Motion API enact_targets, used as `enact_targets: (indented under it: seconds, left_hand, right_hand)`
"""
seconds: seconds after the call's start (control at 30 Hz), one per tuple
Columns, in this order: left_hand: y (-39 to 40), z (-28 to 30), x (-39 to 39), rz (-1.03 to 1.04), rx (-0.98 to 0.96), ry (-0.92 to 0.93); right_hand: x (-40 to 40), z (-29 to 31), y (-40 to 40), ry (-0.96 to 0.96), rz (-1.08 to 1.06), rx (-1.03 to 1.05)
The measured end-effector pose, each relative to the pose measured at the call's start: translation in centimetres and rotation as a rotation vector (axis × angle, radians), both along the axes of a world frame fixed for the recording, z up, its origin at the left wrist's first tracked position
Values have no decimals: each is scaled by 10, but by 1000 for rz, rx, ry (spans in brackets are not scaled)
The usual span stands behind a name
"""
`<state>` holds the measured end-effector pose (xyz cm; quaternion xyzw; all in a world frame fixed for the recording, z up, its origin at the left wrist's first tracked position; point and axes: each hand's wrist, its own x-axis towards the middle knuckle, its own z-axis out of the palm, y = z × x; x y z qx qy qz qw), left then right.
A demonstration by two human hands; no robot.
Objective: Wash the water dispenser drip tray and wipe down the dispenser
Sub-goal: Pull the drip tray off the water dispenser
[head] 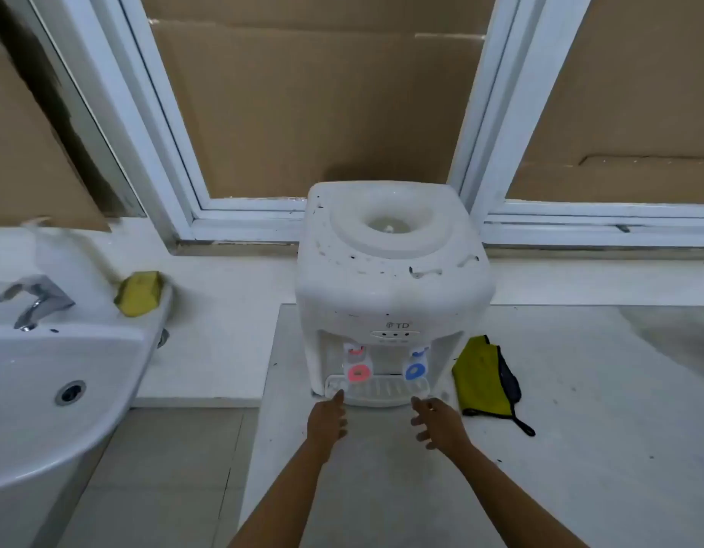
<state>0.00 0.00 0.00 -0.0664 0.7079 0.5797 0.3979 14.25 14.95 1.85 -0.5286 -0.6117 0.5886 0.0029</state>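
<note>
1. Neither hand grips anything: the left hand [327, 419] reaches with straight fingers to the left front corner of the drip tray [376, 390], fingertips at or just touching its rim; the right hand [437, 423] hovers with fingers spread, just short of the right corner.
2. That tray is seated in the dispenser [389, 278], under the red tap [358, 372] and blue tap [416, 371].
3. Dark specks dot the dispenser's top, so wiping looks not yet done.
4. A yellow-green cloth [485, 379] lies just right of the dispenser on the counter [579, 409].
5. A yellow sponge [139, 293] sits on the sink [45, 369] rim at left, near the faucet [33, 300].
6. My judgement: the task is barely begun; pulling out the tray, washing and wiping all remain.
</note>
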Motion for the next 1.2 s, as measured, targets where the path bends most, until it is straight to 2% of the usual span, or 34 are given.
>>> enact_targets:
  seconds: [0.17, 0.37, 0.57, 1.2]
  left_hand:
    - [16, -17, -11, 89, 54, -200]
    - [24, -43, -20, 166, 37, -231]
    - [23, -63, -24, 179, 86, -215]
    - [4, -68, -13, 89, 86, -167]
  right_hand:
    - [-20, -12, 6, -6, -67, -197]
    - [-35, -49, 11, 77, -275, -251]
    - [-42, -62, 11, 254, -516, -397]
    - [-22, -54, -4, 324, -455, -377]
